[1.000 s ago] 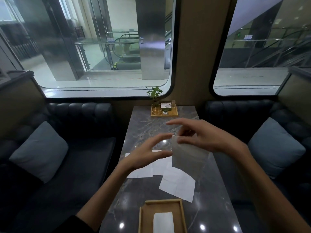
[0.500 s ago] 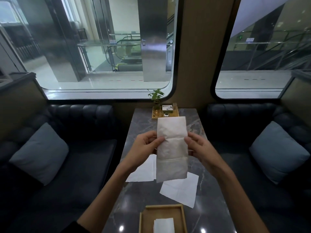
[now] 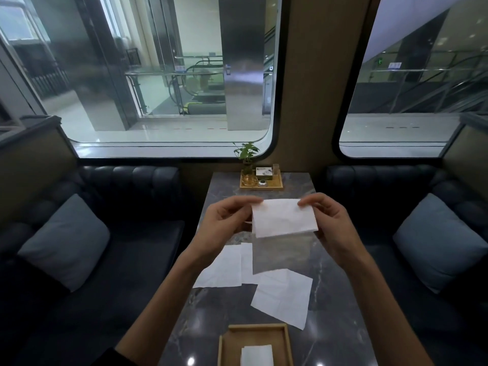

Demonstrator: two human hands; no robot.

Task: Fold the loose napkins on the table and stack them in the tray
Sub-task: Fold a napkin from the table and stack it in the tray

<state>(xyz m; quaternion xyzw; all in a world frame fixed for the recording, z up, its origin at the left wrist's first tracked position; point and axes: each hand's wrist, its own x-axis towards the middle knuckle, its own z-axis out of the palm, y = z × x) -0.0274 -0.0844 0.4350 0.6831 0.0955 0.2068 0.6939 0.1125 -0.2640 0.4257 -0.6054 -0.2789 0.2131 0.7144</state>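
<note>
A white napkin (image 3: pixel 284 217) hangs in the air above the table, doubled over, its lower layer in shadow behind it. My left hand (image 3: pixel 227 223) pinches its top left corner and my right hand (image 3: pixel 327 220) pinches its top right corner. On the dark marble table (image 3: pixel 219 313) lie loose flat napkins: one at the left (image 3: pixel 221 268), one tilted at the right (image 3: pixel 282 297). A wooden tray (image 3: pixel 254 330) sits at the near edge with a folded napkin (image 3: pixel 256 355) inside it.
A small wooden tray (image 3: pixel 274 186) with a potted plant (image 3: pixel 247 162) and a box stands at the table's far end under the window. Dark sofas with grey-blue cushions (image 3: pixel 66 241) (image 3: pixel 441 241) flank the table on both sides.
The napkin was picked up, held as a long upright strip, and is now folded over to half that length, with both hands moved up to its top corners.
</note>
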